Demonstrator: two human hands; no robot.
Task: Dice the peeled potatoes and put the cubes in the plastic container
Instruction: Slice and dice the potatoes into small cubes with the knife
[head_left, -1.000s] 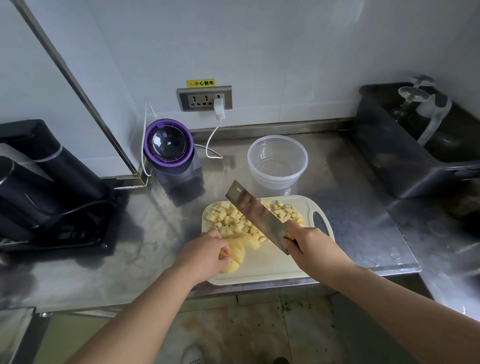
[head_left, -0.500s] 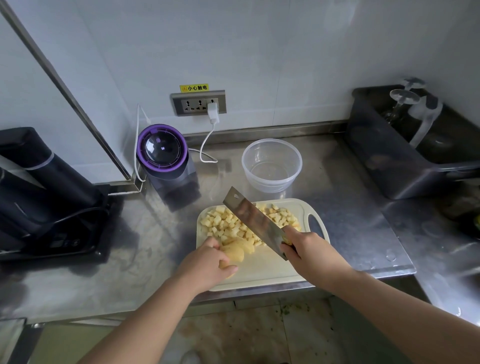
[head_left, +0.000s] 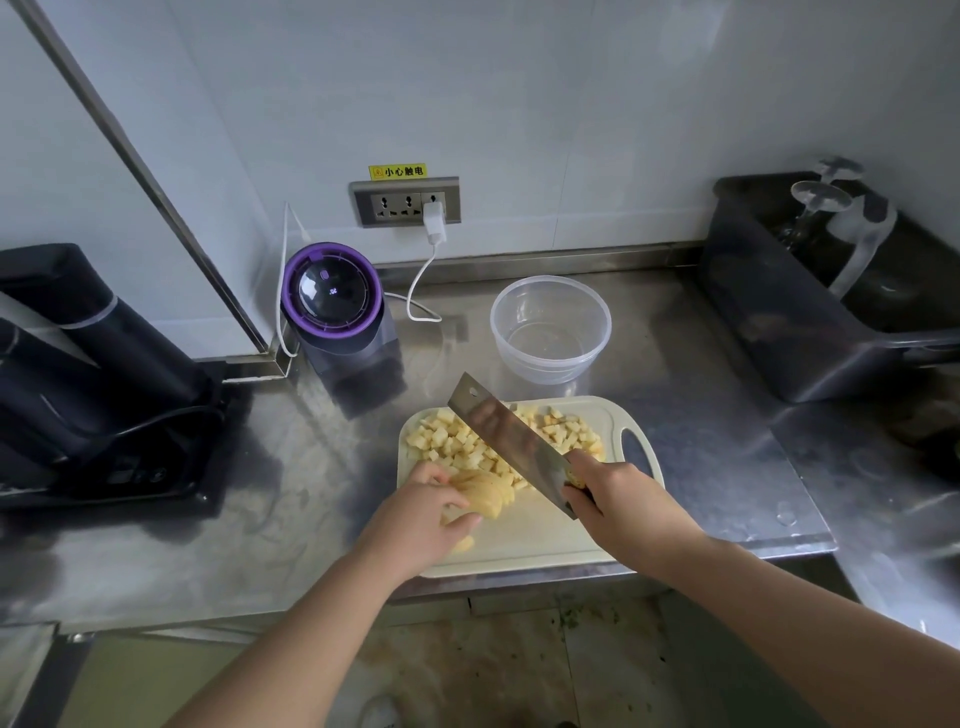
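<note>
- Far left on the steel counter (head_left: 208, 545) sits a black appliance (head_left: 88, 374), a dark cable looping in front of it.
- Next along, by the wall corner, stands a purple-ringed device (head_left: 332, 299) with a dark domed top. A white cord runs from it to a white plug (head_left: 434, 223) in the wall socket (head_left: 405, 201).
- The left hand (head_left: 415, 519) is at the near left of the cutting board (head_left: 530, 540), fingers curled over a fanned stack of potato slices (head_left: 485, 493) and thumb pressed against its near side, pinning it to the board.
- Potato cubes (head_left: 457, 447) lie heaped across the far half of the board, just beyond the slices.
- The cleaver (head_left: 509, 441) is held up at a slant above the cubes, its tip pointing to the back left.
- The plastic container (head_left: 550, 364), clear and round, stands upright on the counter just behind the board, close to it.
- The right hand (head_left: 623, 504) has its fingers wrapped tight around the cleaver's handle, over the board's right side near the handle slot.
- Far right, a dark tub (head_left: 769, 322) rests against the wall; what is inside is too blurred to tell.
</note>
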